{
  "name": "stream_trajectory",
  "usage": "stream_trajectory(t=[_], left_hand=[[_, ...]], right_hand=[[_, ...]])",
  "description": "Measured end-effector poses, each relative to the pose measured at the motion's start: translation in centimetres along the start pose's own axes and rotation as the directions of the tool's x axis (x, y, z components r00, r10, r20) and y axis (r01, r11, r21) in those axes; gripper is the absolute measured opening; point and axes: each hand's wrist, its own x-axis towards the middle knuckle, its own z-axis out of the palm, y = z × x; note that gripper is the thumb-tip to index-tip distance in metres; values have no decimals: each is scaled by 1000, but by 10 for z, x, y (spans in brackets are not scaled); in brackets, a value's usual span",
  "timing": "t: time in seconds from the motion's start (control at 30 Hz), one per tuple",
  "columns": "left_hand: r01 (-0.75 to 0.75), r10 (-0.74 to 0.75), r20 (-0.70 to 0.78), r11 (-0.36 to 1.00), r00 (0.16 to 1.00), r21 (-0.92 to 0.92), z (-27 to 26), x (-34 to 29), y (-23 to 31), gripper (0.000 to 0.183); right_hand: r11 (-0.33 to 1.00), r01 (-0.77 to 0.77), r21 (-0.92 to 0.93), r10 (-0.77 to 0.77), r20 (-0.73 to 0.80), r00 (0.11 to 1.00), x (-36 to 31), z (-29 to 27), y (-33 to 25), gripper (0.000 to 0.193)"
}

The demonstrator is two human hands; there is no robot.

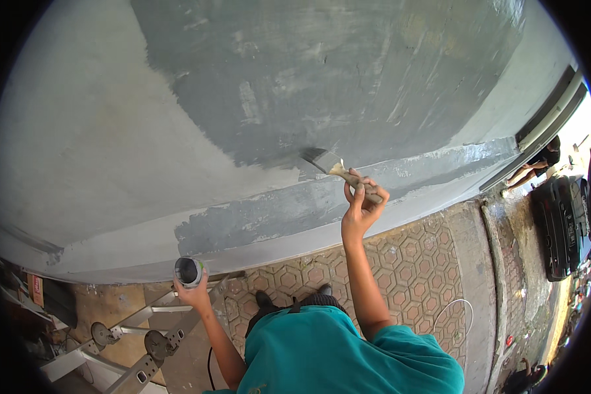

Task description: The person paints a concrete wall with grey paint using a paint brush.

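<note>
A flat paintbrush with a wooden handle is gripped in my right hand, fingers closed round the handle. Its bristles, coated in dark grey, meet the wall at the lower edge of a large dark grey painted patch. Lower left, my left hand is wrapped round a small round paint pot. Dark grey paint shows inside the pot, which I hold near the wall's base. Another dark grey band runs along the ledge below the patch.
An aluminium ladder stands at the lower left, close to my left arm. Patterned paving lies under my feet, with a thin pale cable loop on it. At the right are a black car and a person.
</note>
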Motion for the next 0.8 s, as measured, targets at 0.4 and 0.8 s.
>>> stream_trajectory(t=[0.4,0.8], left_hand=[[-131,218,329,955,919,-265,45,60,6,73],[-112,248,421,940,873,-322,46,68,3,61]], right_hand=[[847,-513,137,495,-556,668,-114,-32,127,34],[455,-612,-647,673,-200,712,-102,-20,118,33]])
